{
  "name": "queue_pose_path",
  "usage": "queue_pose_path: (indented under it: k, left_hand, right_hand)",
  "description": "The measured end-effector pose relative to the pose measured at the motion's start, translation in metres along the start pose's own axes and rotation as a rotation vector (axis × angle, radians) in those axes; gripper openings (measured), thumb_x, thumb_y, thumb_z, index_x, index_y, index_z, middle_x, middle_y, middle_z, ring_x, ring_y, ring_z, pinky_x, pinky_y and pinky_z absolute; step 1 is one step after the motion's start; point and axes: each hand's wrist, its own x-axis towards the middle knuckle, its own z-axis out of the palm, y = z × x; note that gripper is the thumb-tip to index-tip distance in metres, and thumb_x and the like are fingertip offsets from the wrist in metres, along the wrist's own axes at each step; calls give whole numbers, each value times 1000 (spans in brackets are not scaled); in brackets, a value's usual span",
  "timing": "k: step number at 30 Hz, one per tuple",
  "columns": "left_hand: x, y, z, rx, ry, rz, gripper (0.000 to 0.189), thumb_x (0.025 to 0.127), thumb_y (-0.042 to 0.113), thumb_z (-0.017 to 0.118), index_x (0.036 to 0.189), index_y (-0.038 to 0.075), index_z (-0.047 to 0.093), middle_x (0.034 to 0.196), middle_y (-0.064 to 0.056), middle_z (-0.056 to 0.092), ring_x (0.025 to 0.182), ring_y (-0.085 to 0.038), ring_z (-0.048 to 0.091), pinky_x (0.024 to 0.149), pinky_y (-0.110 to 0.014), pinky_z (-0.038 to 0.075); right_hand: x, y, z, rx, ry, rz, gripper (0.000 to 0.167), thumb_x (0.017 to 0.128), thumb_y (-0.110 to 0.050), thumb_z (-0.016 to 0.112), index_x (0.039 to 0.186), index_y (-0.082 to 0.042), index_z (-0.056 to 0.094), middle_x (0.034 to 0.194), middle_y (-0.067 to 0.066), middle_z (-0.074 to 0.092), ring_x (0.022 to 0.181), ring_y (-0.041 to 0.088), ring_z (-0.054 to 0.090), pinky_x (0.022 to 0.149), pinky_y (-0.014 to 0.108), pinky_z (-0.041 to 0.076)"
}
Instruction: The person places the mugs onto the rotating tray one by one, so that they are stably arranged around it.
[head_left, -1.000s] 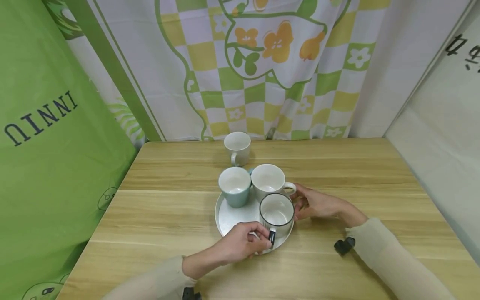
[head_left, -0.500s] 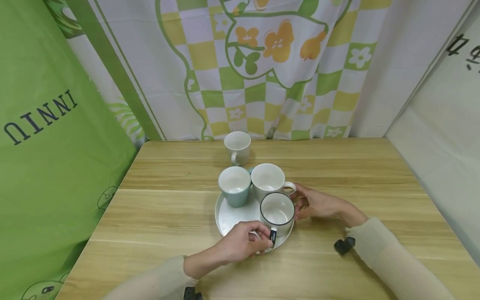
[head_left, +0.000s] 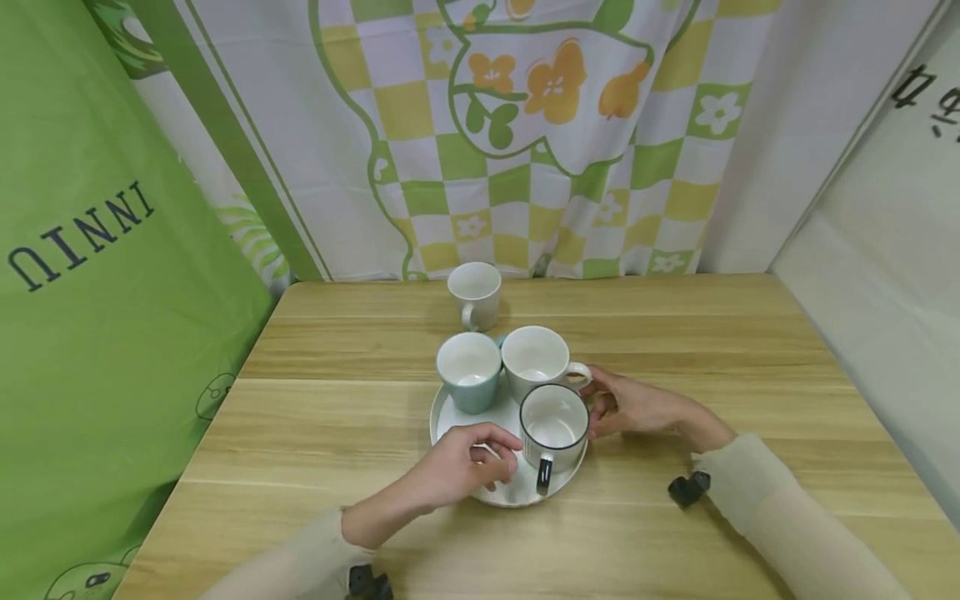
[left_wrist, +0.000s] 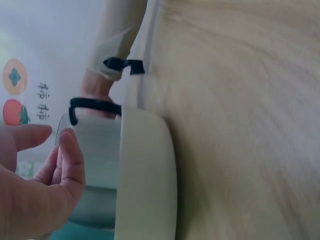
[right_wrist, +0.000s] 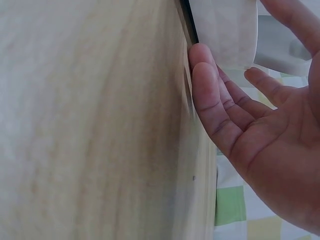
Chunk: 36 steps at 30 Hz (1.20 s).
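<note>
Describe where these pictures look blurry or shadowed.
Head: fairly crisp, with a faint shadow beside the rear white ceramic mug; left wrist: soft grain on the brown wooden tabletop, darker shade along the round white tray; right wrist: tabletop blurred too.

The left hand (head_left: pixel 467 468) has let go of the black handle (head_left: pixel 544 473), moving left.

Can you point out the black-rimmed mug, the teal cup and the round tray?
Black-rimmed mug (head_left: pixel 554 427): head view, on its inside.
Teal cup (head_left: pixel 472 395): head view, on its outer wall.
Round tray (head_left: pixel 448 419): head view, on its bare floor.
</note>
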Motion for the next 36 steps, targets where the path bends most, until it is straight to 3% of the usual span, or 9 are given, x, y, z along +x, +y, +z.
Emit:
queue_pose_path:
  k: [6, 12, 19, 23, 30, 36]
  left_hand:
    - [-5, 2, -21, 17, 57, 17, 31, 96, 11, 65, 120, -8, 62, 101, -19, 68, 81, -16, 67, 67, -24, 55]
    - [-10, 1, -45, 31, 144, 3, 30, 97, 15, 66, 119, -5, 63, 105, -23, 66, 82, -14, 65, 67, -25, 54]
    - [-10, -5, -79, 47, 302, -45, 29, 97, 16, 64, 121, -1, 64, 99, -7, 65, 83, -14, 66, 70, -28, 55]
    - [-7, -10, -96, 40, 378, -81, 28, 99, 15, 61, 123, 1, 64, 101, -9, 65, 85, -17, 65, 71, -29, 55]
    - [-1, -14, -116, 5, 425, -118, 33, 100, 25, 63, 125, 4, 63, 110, -14, 66, 89, -17, 64, 74, -28, 55]
    - [7, -19, -128, 0, 430, -129, 33, 101, 24, 60, 126, 2, 61, 108, -12, 66, 89, -15, 63, 75, -28, 54]
  right_hand:
    - [-1, 0, 0, 11, -3, -1, 80, 85, -5, 77, 148, -4, 26, 130, 31, 48, 91, 29, 69, 75, 27, 57]
    - [-2, 0, 0, -22, -1, 20, 78, 86, -9, 78, 145, -5, 28, 129, 30, 50, 95, 31, 68, 77, 27, 56]
    - [-3, -4, -8, -98, 8, 14, 77, 87, -8, 75, 147, -1, 26, 127, 27, 54, 96, 27, 67, 79, 27, 57]
    - [-1, -5, -13, -139, 14, 10, 75, 90, -11, 73, 149, -2, 28, 124, 24, 57, 97, 25, 66, 75, 29, 57]
    - [1, -3, -14, -165, 7, -3, 69, 91, -12, 72, 148, -2, 33, 123, 23, 59, 100, 27, 66, 74, 28, 57]
    - [0, -3, -12, -183, -2, -38, 61, 92, -10, 70, 143, 2, 37, 122, 24, 59, 99, 25, 66, 79, 25, 55]
